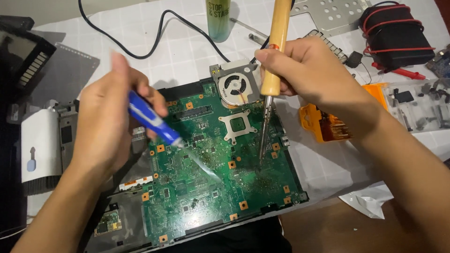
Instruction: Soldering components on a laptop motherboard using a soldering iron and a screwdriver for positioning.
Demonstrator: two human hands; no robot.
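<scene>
Right hand gripping soldering iron, left hand clenched on blue tool; slipped tip risks scorching green board.

The circuit board lies in the middle of the table, with the cooling fan touching its far edge and the bottle standing well beyond that, a cable running across the table behind the board. Above the board, the left hand holds a pen-shaped tool over its left part, and the right hand holds a soldering iron upright, tip down on its right part. Right of the board lie the screwdriver-bit case and, farther right, the parts tray; left of it sits a box-shaped device.
</scene>
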